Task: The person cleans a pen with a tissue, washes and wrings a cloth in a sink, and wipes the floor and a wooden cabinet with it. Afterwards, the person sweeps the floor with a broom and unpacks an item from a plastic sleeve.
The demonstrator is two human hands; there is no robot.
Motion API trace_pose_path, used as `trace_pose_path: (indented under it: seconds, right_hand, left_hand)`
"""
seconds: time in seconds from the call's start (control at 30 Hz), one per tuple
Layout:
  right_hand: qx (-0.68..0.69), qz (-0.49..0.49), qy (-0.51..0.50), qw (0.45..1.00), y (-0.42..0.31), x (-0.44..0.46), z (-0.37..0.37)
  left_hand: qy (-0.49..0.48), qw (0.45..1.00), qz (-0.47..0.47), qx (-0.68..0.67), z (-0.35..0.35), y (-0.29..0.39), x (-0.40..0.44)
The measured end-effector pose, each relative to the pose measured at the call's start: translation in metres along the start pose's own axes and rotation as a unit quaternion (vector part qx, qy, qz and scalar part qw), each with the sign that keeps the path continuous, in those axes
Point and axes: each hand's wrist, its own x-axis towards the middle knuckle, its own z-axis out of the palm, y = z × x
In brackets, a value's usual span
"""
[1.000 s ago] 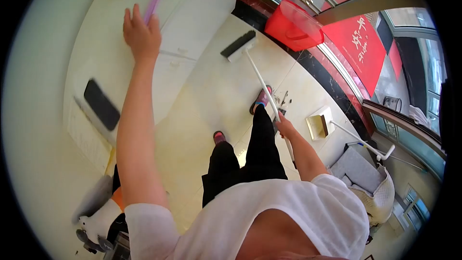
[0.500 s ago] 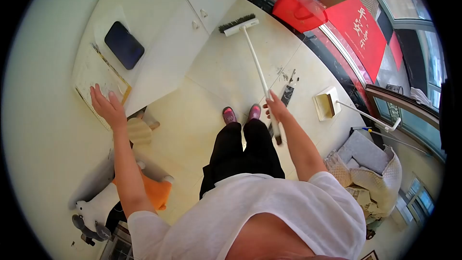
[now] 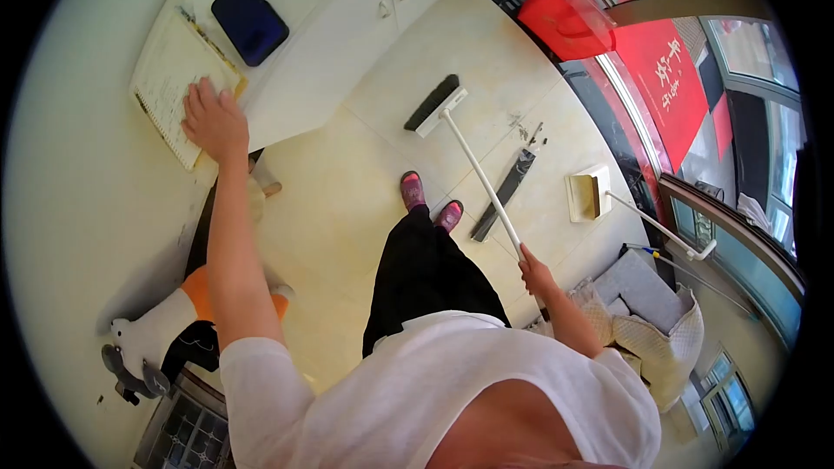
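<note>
My right hand (image 3: 539, 275) is wrapped round the white handle of a broom (image 3: 483, 177). The handle slants up to the left, to a white head with dark bristles over the tiled floor. My left hand (image 3: 215, 120) lies with its fingers stretched out on the lower edge of an open spiral notebook (image 3: 178, 78), which rests on the white cabinet top. Just beyond the notebook is a dark tablet or phone (image 3: 250, 21). On the floor right of the broom lie a long black strip (image 3: 506, 195) and small dark debris (image 3: 526, 130).
A long-handled dustpan (image 3: 584, 200) stands on the floor to the right. At the doorway are a red bin (image 3: 565, 22) and a red mat (image 3: 665, 91). A cushioned seat (image 3: 647, 295) is at lower right; a plush toy (image 3: 156, 321) is at lower left.
My right hand has moved down and right along with the broom, whose head has turned and come nearer. My left hand has settled onto the notebook. My feet have shifted.
</note>
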Motion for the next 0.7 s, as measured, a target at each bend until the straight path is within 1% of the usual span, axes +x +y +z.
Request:
trace_pose_path:
  seconds: [0.03, 0.07, 0.13, 0.2, 0.27, 0.33, 0.4, 0.43, 0.47, 0.5, 0.53, 0.57, 0.63, 0.7]
  right_hand:
    - [0.025, 0.003, -0.013, 1.0, 0.001, -0.013, 0.0]
    - [0.053, 0.007, -0.025, 0.998, 0.002, -0.022, 0.0]
    - [0.048, -0.006, -0.023, 0.999, -0.013, -0.024, 0.009]
    - [-0.005, -0.084, -0.022, 0.996, -0.038, 0.0, 0.018]
    - [-0.093, -0.171, 0.02, 0.981, -0.061, 0.053, 0.034]
    - [-0.103, -0.173, 0.007, 0.98, -0.091, 0.089, 0.034]
    - [-0.184, -0.188, 0.022, 0.965, -0.077, 0.109, 0.031]
    - [-0.194, -0.205, 0.018, 0.959, -0.06, 0.103, 0.023]
    - [-0.208, -0.203, 0.043, 0.956, -0.025, 0.11, 0.024]
    - [-0.222, -0.207, 0.044, 0.952, 0.012, 0.114, 0.023]
    - [-0.232, -0.152, 0.039, 0.96, 0.023, 0.089, 0.016]
    - [-0.204, -0.124, 0.047, 0.97, 0.044, 0.071, 0.014]
    - [-0.165, -0.105, 0.054, 0.979, 0.077, 0.033, 0.009]
    - [-0.14, -0.075, 0.047, 0.986, 0.087, -0.008, 0.01]
  left_hand:
    - [0.025, 1.0, -0.001, 0.002, 0.003, 0.001, 0.0]
    - [0.028, 1.0, 0.002, 0.002, 0.002, 0.001, 0.001]
    - [0.043, 0.999, 0.0, 0.023, 0.003, 0.002, -0.001]
    - [0.054, 0.998, 0.0, 0.031, 0.004, 0.003, -0.001]
    - [0.061, 0.997, -0.003, 0.042, 0.006, 0.002, 0.0]
    - [0.035, 0.999, -0.019, -0.006, 0.01, -0.002, -0.002]
    - [0.043, 0.999, -0.011, -0.004, 0.014, -0.002, -0.001]
    - [0.038, 0.999, -0.014, -0.01, 0.015, -0.003, -0.001]
    - [0.035, 0.999, -0.019, -0.013, 0.015, -0.007, -0.001]
    - [0.03, 0.999, -0.018, -0.006, 0.014, -0.007, -0.001]
    - [0.037, 0.999, -0.019, 0.001, 0.011, -0.004, -0.001]
    - [0.047, 0.999, -0.021, 0.007, 0.011, -0.004, 0.0]
    - [0.059, 0.998, -0.016, 0.01, 0.014, -0.005, 0.0]
    - [0.071, 0.997, -0.009, 0.004, 0.012, -0.001, 0.003]
